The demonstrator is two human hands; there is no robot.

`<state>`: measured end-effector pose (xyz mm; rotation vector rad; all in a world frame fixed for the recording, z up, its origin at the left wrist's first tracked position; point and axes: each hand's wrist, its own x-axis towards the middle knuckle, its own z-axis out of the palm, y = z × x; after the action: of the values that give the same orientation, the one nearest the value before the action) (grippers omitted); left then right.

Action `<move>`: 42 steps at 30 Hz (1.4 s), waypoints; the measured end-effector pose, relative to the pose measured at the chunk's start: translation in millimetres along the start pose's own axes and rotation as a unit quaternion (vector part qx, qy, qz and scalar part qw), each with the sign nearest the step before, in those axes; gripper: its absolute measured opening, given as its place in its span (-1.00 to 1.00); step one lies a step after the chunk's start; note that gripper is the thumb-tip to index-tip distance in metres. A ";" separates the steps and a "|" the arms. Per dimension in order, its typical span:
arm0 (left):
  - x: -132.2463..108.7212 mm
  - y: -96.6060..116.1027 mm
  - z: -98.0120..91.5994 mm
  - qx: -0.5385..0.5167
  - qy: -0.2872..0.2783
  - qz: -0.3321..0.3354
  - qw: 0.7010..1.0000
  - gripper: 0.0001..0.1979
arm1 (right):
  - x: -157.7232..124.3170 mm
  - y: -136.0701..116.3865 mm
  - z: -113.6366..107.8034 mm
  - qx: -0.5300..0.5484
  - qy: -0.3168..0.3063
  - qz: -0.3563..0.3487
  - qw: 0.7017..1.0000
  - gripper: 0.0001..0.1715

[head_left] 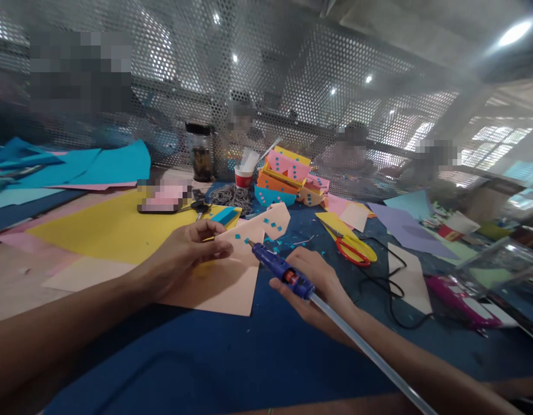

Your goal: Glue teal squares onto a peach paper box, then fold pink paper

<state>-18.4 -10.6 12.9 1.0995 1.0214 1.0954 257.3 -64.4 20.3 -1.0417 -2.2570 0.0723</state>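
Backdrop: perforated metal panels (270, 75) stand across the far side in front of you, with bright lamps showing at upper right.
Tabletop: its dark blue surface (197, 357) spreads under your forearms, strewn with coloured paper.
Left hand: your left hand (184, 253) pinches the near end of the folded peach paper strip between thumb and fingers.
Peach paper strip: this piece (275, 220), dotted with small blue squares, slants up and away from your left hand, above a flat peach sheet (232, 291).
Right hand: your right hand (318, 276) is closed around the glue gun; its handle is mostly hidden by your fingers.
Glue gun: the blue body (277, 265) points up and left, nozzle right at the strip's lower edge beside a blue square; you cannot tell whether it touches. A long translucent glue stick (366, 340) runs out of its back, over your right forearm.
Beyond the strip: a pile of folded, dotted paper pieces (288, 173) sits by a red-and-white paper cup (244, 177), a dark-lidded jar (201, 153) and a heap of grey cord (232, 199).
Left side: a large yellow sheet (102, 222) lies near a phone (165, 199).
Right side: red-handled scissors (353, 252) rest on yellow paper, beside a looping black cable (396, 293).
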 end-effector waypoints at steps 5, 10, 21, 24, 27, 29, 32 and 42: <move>-4.0 6.9 4.3 0.032 -0.005 0.009 0.999 -0.60 | -5.4 15.7 -2.1 -0.031 -0.030 -0.059 0.997 -0.91; 0.4 2.4 -1.2 0.053 -0.008 0.026 0.998 -0.60 | -7.0 18.1 -3.6 -0.038 -0.058 -0.069 0.995 -0.86; 2.4 -1.8 -3.9 0.070 -0.025 0.035 0.997 -0.63 | 1.1 3.7 -19.6 -0.030 -0.125 -0.064 0.990 -0.85; 2.5 -2.9 -5.1 0.084 -0.022 0.038 0.996 -0.63 | 0.1 3.7 -19.9 -0.042 -0.134 -0.059 0.988 -0.85; 2.3 -2.2 -4.8 0.085 -0.022 0.037 0.995 -0.62 | 0.2 3.8 -20.3 -0.048 -0.137 -0.057 0.988 -0.85; 2.2 -1.3 -3.9 0.081 -0.024 0.035 0.996 -0.62 | 0.7 3.6 -21.0 -0.052 -0.136 -0.059 0.988 -0.87; 2.1 -0.3 -2.2 0.079 -0.029 0.036 0.996 -0.64 | 1.2 2.9 -22.7 -0.060 -0.134 -0.063 0.987 -0.89; 0.3 4.6 0.7 0.102 -0.024 0.028 0.994 -0.59 | 0.0 3.4 -25.5 -0.127 -0.131 -0.090 0.979 -0.92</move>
<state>-18.3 -9.9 17.5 1.3195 1.0878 1.0215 274.2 -67.3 39.5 -0.9971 -2.6445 -0.1704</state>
